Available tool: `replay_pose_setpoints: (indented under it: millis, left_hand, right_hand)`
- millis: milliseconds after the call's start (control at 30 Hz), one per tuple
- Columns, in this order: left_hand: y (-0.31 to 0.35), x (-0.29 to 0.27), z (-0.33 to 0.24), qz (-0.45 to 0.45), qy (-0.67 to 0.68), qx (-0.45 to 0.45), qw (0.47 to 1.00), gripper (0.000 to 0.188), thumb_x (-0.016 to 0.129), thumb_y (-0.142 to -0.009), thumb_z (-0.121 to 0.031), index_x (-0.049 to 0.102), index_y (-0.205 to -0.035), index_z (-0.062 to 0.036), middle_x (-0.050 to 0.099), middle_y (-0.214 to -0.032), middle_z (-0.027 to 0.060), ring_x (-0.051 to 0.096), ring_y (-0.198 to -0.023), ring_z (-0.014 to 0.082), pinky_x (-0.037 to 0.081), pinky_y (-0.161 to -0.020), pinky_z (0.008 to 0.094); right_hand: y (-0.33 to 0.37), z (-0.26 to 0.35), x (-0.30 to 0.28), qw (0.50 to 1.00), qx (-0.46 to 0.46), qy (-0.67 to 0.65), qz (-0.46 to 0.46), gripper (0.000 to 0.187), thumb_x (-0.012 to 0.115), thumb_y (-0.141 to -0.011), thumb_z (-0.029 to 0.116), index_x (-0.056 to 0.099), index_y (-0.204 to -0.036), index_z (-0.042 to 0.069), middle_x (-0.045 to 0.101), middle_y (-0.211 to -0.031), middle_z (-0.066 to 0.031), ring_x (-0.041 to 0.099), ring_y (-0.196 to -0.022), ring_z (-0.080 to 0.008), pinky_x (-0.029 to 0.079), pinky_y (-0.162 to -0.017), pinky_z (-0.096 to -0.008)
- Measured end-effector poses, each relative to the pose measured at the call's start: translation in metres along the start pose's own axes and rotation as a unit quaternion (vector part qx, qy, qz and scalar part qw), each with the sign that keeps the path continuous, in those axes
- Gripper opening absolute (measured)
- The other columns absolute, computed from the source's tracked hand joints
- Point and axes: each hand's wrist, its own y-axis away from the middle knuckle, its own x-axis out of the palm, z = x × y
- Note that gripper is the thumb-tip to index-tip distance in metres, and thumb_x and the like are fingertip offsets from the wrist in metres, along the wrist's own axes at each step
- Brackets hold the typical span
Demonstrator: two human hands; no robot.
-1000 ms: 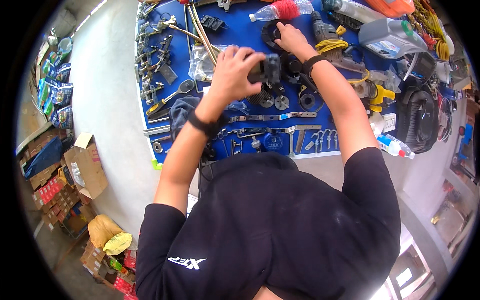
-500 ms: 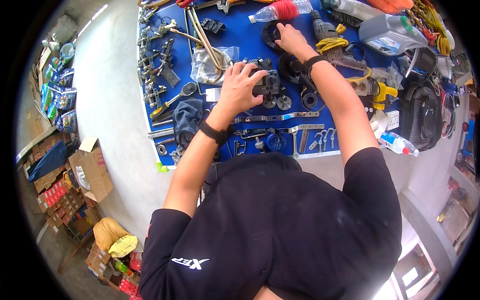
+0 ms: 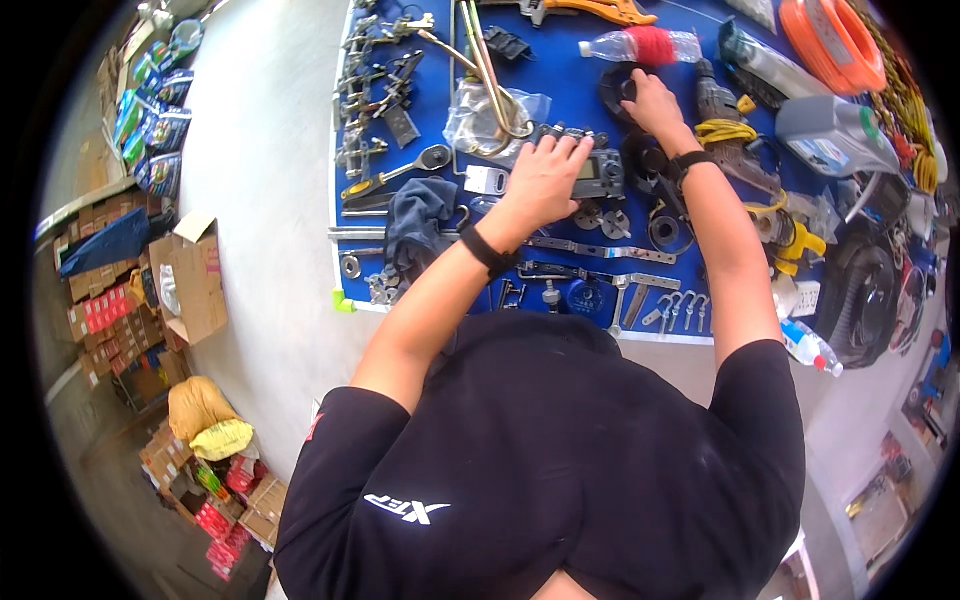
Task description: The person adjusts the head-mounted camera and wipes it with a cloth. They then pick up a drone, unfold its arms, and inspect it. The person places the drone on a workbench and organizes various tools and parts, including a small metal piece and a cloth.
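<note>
My left hand lies over the left part of a dark grey boxy device with a small display. Its fingers curl over the top, and the thumb is at the lower edge. Farther right and away, my right hand grips a black round disc near its middle; the fingertips are partly hidden. Just below that hand is another black round part. Two small metal discs lie below the device. A white tag-like piece is left of my left hand.
On the blue tabletop sit a ratchet wrench, dark cloth, bagged bent metal tubes, a bottle wound with red string, a corded power tool and a grey jug. Cardboard boxes stand on the left floor.
The whole view has swung, so the table appears farther right and lower. My left fingers look less spread on the device. My right hand stays at the black disc.
</note>
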Motion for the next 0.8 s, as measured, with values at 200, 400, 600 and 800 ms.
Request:
replay_pose_setpoints:
  millis: [200,400,600,800]
  left_hand:
    - [0.014,-0.004,-0.001,-0.053,0.034,0.013,0.998,0.084,0.083,-0.063,-0.027,0.051,-0.138,-0.0061,0.057,-0.117,0.0093,0.054,-0.107,0.0277,0.043,-0.089,0.0412]
    - [0.06,-0.045,0.02,-0.092,0.075,-0.109,0.987,0.084,0.083,-0.065,-0.027,0.049,-0.138,-0.0045,0.056,-0.122,0.0141,0.055,-0.11,0.0315,0.044,-0.092,0.0428]
    - [0.089,-0.033,0.068,-0.129,0.053,-0.26,0.956,0.083,0.084,-0.067,-0.032,0.048,-0.135,-0.0008,0.058,-0.118,0.0182,0.056,-0.112,0.0375,0.045,-0.097,0.0451]
    - [0.075,0.009,0.091,-0.122,0.077,-0.381,0.913,0.085,0.083,-0.071,-0.041,0.047,-0.135,0.0022,0.057,-0.129,0.0214,0.053,-0.121,0.0384,0.043,-0.102,0.0445]
  right_hand:
    - [-0.001,-0.002,0.002,1.0,0.007,0.0,0.008,0.055,0.077,-0.083,0.023,0.049,-0.128,0.006,0.06,-0.12,-0.0219,0.062,-0.11,-0.0429,0.052,-0.093,-0.0479]
    - [-0.001,-0.003,0.005,1.0,-0.013,0.002,-0.011,0.05,0.075,-0.084,0.023,0.05,-0.123,0.006,0.061,-0.117,-0.022,0.063,-0.107,-0.0435,0.053,-0.091,-0.0489]
    - [0.002,0.007,0.0,1.0,0.001,0.023,-0.016,0.046,0.075,-0.084,0.023,0.049,-0.118,0.006,0.061,-0.113,-0.0213,0.065,-0.103,-0.0428,0.055,-0.087,-0.0498]
    - [0.005,0.01,0.003,0.997,0.069,0.018,-0.002,0.051,0.076,-0.085,0.026,0.046,-0.121,0.005,0.057,-0.115,-0.0215,0.067,-0.099,-0.0416,0.057,-0.083,-0.0478]
